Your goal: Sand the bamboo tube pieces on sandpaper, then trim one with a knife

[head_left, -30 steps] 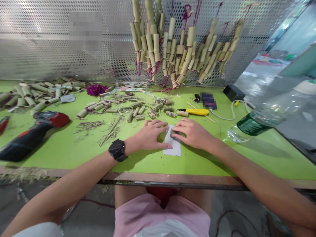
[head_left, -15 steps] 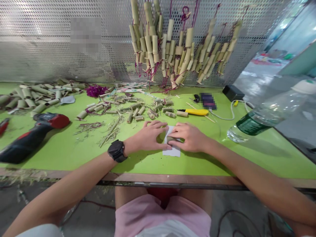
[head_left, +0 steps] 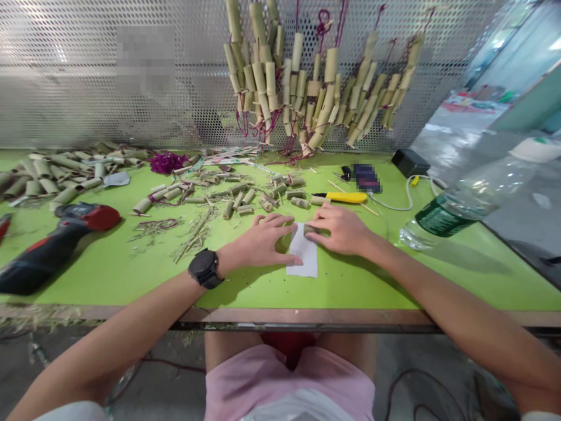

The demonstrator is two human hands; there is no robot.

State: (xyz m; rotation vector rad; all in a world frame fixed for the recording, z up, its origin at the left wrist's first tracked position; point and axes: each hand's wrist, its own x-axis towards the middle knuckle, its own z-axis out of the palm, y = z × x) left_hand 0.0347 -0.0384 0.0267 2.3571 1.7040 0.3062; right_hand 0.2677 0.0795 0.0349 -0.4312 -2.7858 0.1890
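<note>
A small strip of white, rough-edged paper (head_left: 305,257) lies on the green tabletop in front of me. My left hand (head_left: 265,240), with a black watch at the wrist, rests at the strip's left side. Its fingers are spread, with the thumb on the paper and a fingertip near the top edge. At the strip's upper right, my right hand (head_left: 339,230) pinches a short bamboo piece (head_left: 309,230) between thumb and fingers. Most of that piece is hidden by the fingers.
Cut bamboo pieces (head_left: 245,209) and shavings lie beyond my hands, near a yellow utility knife (head_left: 346,197). A cordless power tool (head_left: 56,240) lies left; a plastic bottle (head_left: 456,204) is at right. Strung bamboo (head_left: 326,117) hangs before the perforated metal panel (head_left: 87,117).
My right hand has moved up and right with the bamboo piece, uncovering more of the paper. My left hand stays at the paper's left side. The view has shifted slightly.
</note>
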